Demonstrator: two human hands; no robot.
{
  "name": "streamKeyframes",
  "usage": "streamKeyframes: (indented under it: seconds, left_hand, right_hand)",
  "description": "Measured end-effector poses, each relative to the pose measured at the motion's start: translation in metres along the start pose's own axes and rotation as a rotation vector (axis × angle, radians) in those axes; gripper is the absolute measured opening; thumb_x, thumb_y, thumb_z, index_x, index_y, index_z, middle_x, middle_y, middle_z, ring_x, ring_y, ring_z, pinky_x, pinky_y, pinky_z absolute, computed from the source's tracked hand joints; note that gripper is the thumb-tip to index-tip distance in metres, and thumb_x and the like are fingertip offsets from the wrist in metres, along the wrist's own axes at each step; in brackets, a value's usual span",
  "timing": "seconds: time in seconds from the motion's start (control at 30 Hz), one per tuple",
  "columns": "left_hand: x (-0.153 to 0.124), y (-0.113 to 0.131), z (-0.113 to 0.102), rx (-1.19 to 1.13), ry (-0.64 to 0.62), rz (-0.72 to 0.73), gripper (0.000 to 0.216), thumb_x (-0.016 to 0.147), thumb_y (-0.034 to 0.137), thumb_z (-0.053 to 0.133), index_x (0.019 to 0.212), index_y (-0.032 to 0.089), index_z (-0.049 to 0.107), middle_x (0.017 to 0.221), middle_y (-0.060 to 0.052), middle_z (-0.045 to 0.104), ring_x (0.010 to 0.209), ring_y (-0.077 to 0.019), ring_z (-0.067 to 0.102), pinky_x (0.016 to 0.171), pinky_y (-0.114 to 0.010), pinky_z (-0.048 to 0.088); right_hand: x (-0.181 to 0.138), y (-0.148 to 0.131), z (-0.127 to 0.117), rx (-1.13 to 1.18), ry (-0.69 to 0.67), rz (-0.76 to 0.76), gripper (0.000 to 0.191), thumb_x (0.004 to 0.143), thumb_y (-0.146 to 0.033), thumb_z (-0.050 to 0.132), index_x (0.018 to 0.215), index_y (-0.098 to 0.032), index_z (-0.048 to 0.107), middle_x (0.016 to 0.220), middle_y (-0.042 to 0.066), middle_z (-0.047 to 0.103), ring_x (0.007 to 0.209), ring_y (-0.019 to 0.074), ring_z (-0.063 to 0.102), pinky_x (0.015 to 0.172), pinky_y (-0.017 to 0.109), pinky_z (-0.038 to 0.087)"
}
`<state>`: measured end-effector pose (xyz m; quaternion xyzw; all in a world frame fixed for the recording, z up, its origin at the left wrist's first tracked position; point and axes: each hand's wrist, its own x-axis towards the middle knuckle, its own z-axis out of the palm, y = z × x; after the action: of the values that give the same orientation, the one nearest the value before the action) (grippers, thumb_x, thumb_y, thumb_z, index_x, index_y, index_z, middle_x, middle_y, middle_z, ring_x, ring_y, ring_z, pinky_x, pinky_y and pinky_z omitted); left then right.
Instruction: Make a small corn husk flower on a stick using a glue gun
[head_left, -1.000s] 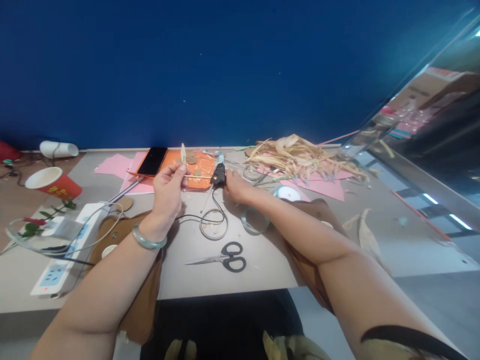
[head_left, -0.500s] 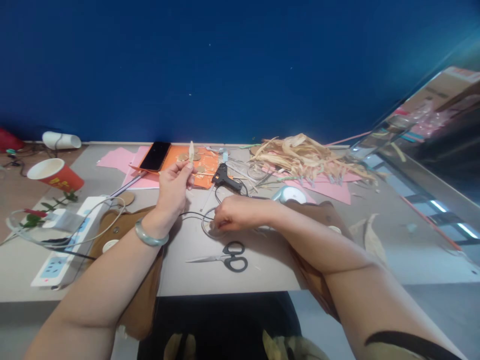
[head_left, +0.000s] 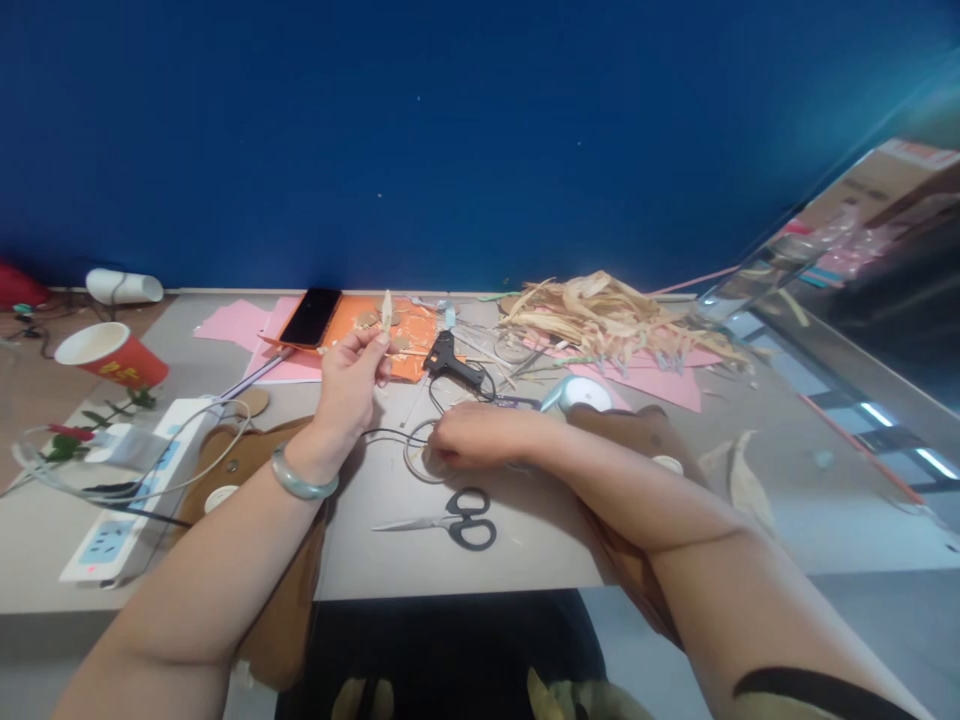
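Note:
Between the thumb and fingers of my left hand (head_left: 354, 375), a small pale, pointed strip of dried husk (head_left: 387, 308) stands upright. My right hand (head_left: 469, 436) is closed and low over the table, by a loop of pale cord (head_left: 407, 458); what its fingertips hold, if anything, is hidden. Just beyond it lies a black glue gun (head_left: 454, 362) with its cable. Black-handled scissors (head_left: 442, 522) rest on the table nearer to me, points to the left.
Dried husks (head_left: 600, 310) are heaped at the back right on pink paper. A phone (head_left: 311, 317) lies by an orange sheet (head_left: 412, 368). At left are a power strip (head_left: 112, 540), tangled cables and a red paper cup (head_left: 124, 355). A white-and-teal tape dispenser (head_left: 585, 393) stands right.
Both hands stay almost in place; my right hand has shifted very slightly. The view has tipped a little, so the table sits slightly lower in the picture.

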<state>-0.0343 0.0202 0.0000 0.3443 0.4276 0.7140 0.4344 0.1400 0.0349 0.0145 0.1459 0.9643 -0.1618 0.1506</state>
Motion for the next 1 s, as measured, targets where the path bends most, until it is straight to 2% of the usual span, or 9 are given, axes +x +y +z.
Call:
streamKeyframes:
  seconds: [0.1, 0.2, 0.33, 0.4, 0.5, 0.6, 0.7, 0.8, 1.0]
  left_hand:
    - [0.0, -0.001, -0.001, -0.007, -0.014, 0.0, 0.019, 0.069, 0.026, 0.074, 0.074, 0.015, 0.06, 0.064, 0.0, 0.064, 0.042, -0.0037, 0.044, 0.038, -0.017, 0.029]
    - [0.001, -0.003, -0.003, 0.006, -0.04, -0.003, 0.022, 0.069, 0.03, 0.075, 0.075, 0.015, 0.061, 0.064, 0.0, 0.064, 0.043, -0.0038, 0.045, 0.039, -0.017, 0.031]
    - [0.001, -0.004, -0.004, 0.033, -0.059, -0.015, 0.023, 0.07, 0.032, 0.075, 0.076, 0.014, 0.062, 0.067, 0.0, 0.064, 0.043, -0.0035, 0.045, 0.04, -0.017, 0.033]
    - [0.001, -0.005, -0.004, 0.024, -0.055, -0.033, 0.023, 0.07, 0.032, 0.075, 0.076, 0.014, 0.062, 0.066, 0.0, 0.064, 0.043, -0.0034, 0.045, 0.04, -0.017, 0.032]
    - [0.0, -0.005, -0.002, 0.007, -0.045, -0.061, 0.023, 0.068, 0.031, 0.076, 0.074, 0.014, 0.062, 0.064, 0.001, 0.063, 0.042, -0.0032, 0.044, 0.039, -0.017, 0.03]
    - [-0.002, -0.004, 0.0, -0.003, -0.073, -0.07, 0.022, 0.069, 0.031, 0.075, 0.071, 0.014, 0.061, 0.059, 0.001, 0.06, 0.041, -0.0032, 0.043, 0.038, -0.017, 0.029]
    - [-0.005, -0.004, 0.001, 0.011, -0.106, -0.067, 0.022, 0.07, 0.032, 0.074, 0.069, 0.014, 0.061, 0.057, 0.001, 0.059, 0.041, -0.0034, 0.043, 0.04, -0.018, 0.03]
    - [-0.007, -0.004, 0.002, 0.028, -0.092, -0.074, 0.023, 0.07, 0.032, 0.074, 0.071, 0.014, 0.061, 0.061, 0.0, 0.061, 0.042, -0.0035, 0.044, 0.041, -0.018, 0.031]
    - [-0.01, -0.004, 0.004, 0.077, -0.103, -0.102, 0.025, 0.071, 0.035, 0.073, 0.071, 0.013, 0.06, 0.053, 0.003, 0.056, 0.041, -0.0042, 0.043, 0.041, -0.018, 0.032]
  right_hand:
    - [-0.003, 0.006, -0.003, 0.135, 0.118, -0.11, 0.006, 0.075, -0.014, 0.058, 0.073, -0.016, 0.063, 0.076, 0.003, 0.063, 0.06, 0.0112, 0.047, 0.059, 0.024, 0.033]
    - [-0.004, 0.012, -0.008, 0.401, 0.347, -0.205, 0.003, 0.08, -0.017, 0.057, 0.079, -0.015, 0.06, 0.081, 0.003, 0.061, 0.066, 0.0106, 0.051, 0.063, 0.023, 0.039]
    - [0.003, 0.019, -0.007, 0.994, 0.665, -0.121, 0.018, 0.085, -0.033, 0.06, 0.084, -0.017, 0.052, 0.073, -0.001, 0.061, 0.053, 0.0079, 0.052, 0.051, 0.021, 0.042]
    - [0.009, 0.024, -0.005, 1.242, 0.759, -0.081, 0.027, 0.08, -0.037, 0.068, 0.086, -0.018, 0.049, 0.071, -0.002, 0.063, 0.048, 0.0075, 0.053, 0.046, 0.021, 0.042]
    - [0.016, 0.032, -0.003, 1.462, 0.85, -0.044, 0.038, 0.069, -0.033, 0.079, 0.088, -0.018, 0.05, 0.066, -0.004, 0.062, 0.048, 0.0081, 0.056, 0.046, 0.02, 0.044]
    - [0.019, 0.036, -0.003, 1.551, 0.904, 0.004, 0.041, 0.063, -0.028, 0.083, 0.086, -0.017, 0.051, 0.063, -0.005, 0.062, 0.051, 0.0086, 0.058, 0.049, 0.021, 0.046]
    - [0.021, 0.037, -0.001, 1.544, 0.94, 0.036, 0.041, 0.061, -0.028, 0.084, 0.086, -0.016, 0.054, 0.063, -0.004, 0.063, 0.053, 0.0093, 0.06, 0.052, 0.022, 0.048]
    - [0.023, 0.036, 0.001, 1.517, 0.982, 0.043, 0.038, 0.062, -0.028, 0.083, 0.085, -0.016, 0.055, 0.061, -0.004, 0.063, 0.052, 0.0091, 0.059, 0.053, 0.022, 0.047]
    - [0.023, 0.036, 0.001, 1.554, 1.009, 0.059, 0.029, 0.069, -0.035, 0.076, 0.084, -0.015, 0.061, 0.064, -0.001, 0.066, 0.057, 0.0094, 0.062, 0.056, 0.023, 0.049]
